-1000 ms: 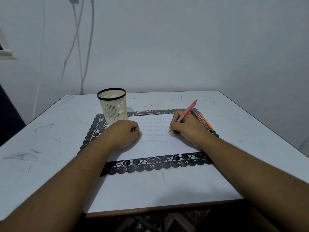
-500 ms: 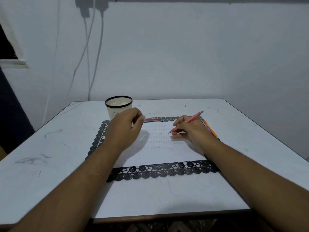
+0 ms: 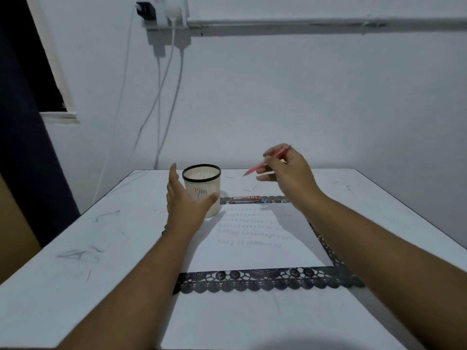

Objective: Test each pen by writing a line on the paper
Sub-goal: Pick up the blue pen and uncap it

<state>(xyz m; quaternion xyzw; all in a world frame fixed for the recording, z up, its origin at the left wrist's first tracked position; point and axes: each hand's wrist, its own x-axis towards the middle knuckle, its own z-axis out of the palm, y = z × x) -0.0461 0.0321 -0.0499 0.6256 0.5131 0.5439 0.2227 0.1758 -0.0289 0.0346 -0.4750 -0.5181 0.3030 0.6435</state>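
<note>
**Lifting off the page, heading for the cup**

Looking across the table (image 3: 106, 248), I see the big change first: both my hands have left the paper (image 3: 255, 238), which now lies uncovered on the black lace mat (image 3: 262, 282) with several faint rows of test marks on it. A second ago my right hand (image 3: 288, 175) had the pen tip down on the sheet; now it is raised above the far side of the table, its fingers (image 3: 270, 157) pinched round the red pen (image 3: 255, 169), tip pointing left toward the cup (image 3: 202, 188). My left hand (image 3: 184, 205), which was pressing the sheet flat, has moved up beside the cup with fingers straight and spread, holding nothing; whether it touches the cup I cannot tell. A small red case (image 3: 246, 199) lies just beyond the paper's top edge. I judge this pen's line finished, and dropping it into the cup comes next.
</note>
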